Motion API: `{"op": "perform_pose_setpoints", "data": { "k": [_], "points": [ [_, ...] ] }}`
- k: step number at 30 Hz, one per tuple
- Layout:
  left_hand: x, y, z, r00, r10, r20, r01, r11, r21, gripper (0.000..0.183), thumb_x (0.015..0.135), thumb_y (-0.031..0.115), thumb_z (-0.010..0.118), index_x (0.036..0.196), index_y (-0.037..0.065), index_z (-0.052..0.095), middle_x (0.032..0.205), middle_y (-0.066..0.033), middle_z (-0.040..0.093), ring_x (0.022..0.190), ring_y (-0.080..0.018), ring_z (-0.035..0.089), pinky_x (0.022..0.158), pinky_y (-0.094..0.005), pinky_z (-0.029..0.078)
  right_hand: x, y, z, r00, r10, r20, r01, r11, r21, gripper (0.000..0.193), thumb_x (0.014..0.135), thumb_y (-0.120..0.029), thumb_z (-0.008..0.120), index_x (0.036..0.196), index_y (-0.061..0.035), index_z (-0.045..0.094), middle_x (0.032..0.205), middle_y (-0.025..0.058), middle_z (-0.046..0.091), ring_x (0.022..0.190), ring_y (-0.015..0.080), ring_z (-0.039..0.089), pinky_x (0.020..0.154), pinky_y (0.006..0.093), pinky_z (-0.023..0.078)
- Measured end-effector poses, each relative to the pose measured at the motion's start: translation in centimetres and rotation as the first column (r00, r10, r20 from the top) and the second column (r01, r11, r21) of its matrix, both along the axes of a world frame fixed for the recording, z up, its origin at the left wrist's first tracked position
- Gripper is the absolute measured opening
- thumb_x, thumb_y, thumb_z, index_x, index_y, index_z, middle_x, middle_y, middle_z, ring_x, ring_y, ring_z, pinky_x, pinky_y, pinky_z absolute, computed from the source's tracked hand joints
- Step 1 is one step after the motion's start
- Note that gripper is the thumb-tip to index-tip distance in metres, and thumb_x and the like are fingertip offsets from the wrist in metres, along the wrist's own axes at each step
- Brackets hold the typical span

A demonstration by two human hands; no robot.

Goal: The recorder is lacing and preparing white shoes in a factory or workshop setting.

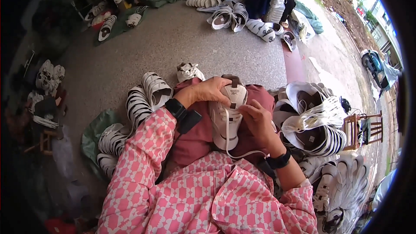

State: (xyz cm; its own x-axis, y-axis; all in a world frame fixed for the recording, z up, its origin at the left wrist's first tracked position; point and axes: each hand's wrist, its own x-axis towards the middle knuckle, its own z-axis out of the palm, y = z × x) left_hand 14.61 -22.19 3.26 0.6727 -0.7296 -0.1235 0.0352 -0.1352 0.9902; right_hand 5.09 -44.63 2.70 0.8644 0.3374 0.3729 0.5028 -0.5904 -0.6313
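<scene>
An off-white shoe upper [220,123] with a brown-lined opening rests across my lap, its tongue upright at the far end. My left hand [207,92] grips it by the tongue and the side of the opening, thumb over the front. Against the eyelets on the right side, my right hand [256,119] has thumb and forefinger pinched together, apparently on the white shoelace; the fingertips partly hide it. The shoelace [248,153] runs down the front of the upper and curls over my lap. Just beyond my left knee sits another white shoe [190,72].
Nested stacks of white uppers [143,104] stand at my left, beside green cloth [99,125]. To my right are more uppers [331,136], a bundle of white laces [318,113] and a wooden stool [366,130]. Beyond, a seated person [279,0] handles white uppers.
</scene>
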Motion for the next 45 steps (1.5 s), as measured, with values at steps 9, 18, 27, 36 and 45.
{"op": "perform_pose_setpoints", "data": {
  "k": [9,18,27,36,45],
  "points": [
    [0.7,0.1,0.1,0.991,-0.123,0.045,0.118,0.988,0.101,0.055,0.071,0.005,0.077,0.122,0.000,0.056,0.108,-0.0025,0.065,0.098,-0.0108,0.059,0.089,-0.0267,0.048,1.8,0.5,-1.4,0.934,0.220,-0.281,-0.079,0.895,0.439,0.010,0.089,-0.001,0.060,0.099,0.0009,0.063,0.090,0.0068,0.057,0.084,0.0169,0.060,0.076,0.0277,0.048],
    [0.7,0.4,-0.9,0.996,-0.083,0.024,0.081,0.993,0.087,0.045,0.085,0.016,0.072,0.123,-0.001,0.054,0.111,-0.0028,0.064,0.099,-0.0089,0.057,0.087,-0.0264,0.047,0.3,1.6,0.6,0.960,-0.101,-0.260,0.160,0.963,0.218,0.014,0.086,-0.005,0.064,0.099,-0.0027,0.060,0.088,0.0163,0.066,0.079,0.0315,0.067,0.068,0.0369,0.052],
    [0.5,-0.1,-1.1,0.993,-0.044,0.114,0.018,0.975,0.222,0.036,0.090,0.017,0.067,0.119,0.000,0.056,0.110,-0.0017,0.061,0.102,-0.0102,0.055,0.088,-0.0267,0.046,1.1,2.7,0.8,0.996,-0.042,-0.081,0.046,0.998,0.044,0.015,0.083,0.001,0.060,0.098,-0.0013,0.060,0.083,0.0193,0.065,0.079,0.0351,0.067,0.066,0.0361,0.051],
    [-5.1,0.6,-0.2,0.502,0.144,0.853,-0.389,0.918,0.074,0.026,0.077,0.019,0.074,0.091,0.003,0.060,0.125,-0.0164,0.050,0.116,-0.0347,0.052,0.098,-0.0409,0.041,2.0,1.3,0.9,0.971,0.045,-0.236,-0.001,0.983,0.186,0.015,0.085,-0.006,0.060,0.100,-0.0050,0.060,0.086,0.0189,0.067,0.082,0.0368,0.066,0.069,0.0407,0.051],
    [-6.5,3.4,1.5,0.208,0.228,0.951,-0.642,0.766,-0.044,0.010,0.082,0.008,0.066,0.078,0.001,0.059,0.131,-0.0153,0.050,0.116,-0.0309,0.050,0.096,-0.0389,0.041,3.9,-0.6,4.1,0.850,0.162,-0.501,-0.040,0.969,0.244,0.011,0.089,-0.002,0.061,0.100,-0.0025,0.062,0.085,0.0026,0.062,0.076,0.0063,0.057,0.062,0.0235,0.047]
  ]
}}
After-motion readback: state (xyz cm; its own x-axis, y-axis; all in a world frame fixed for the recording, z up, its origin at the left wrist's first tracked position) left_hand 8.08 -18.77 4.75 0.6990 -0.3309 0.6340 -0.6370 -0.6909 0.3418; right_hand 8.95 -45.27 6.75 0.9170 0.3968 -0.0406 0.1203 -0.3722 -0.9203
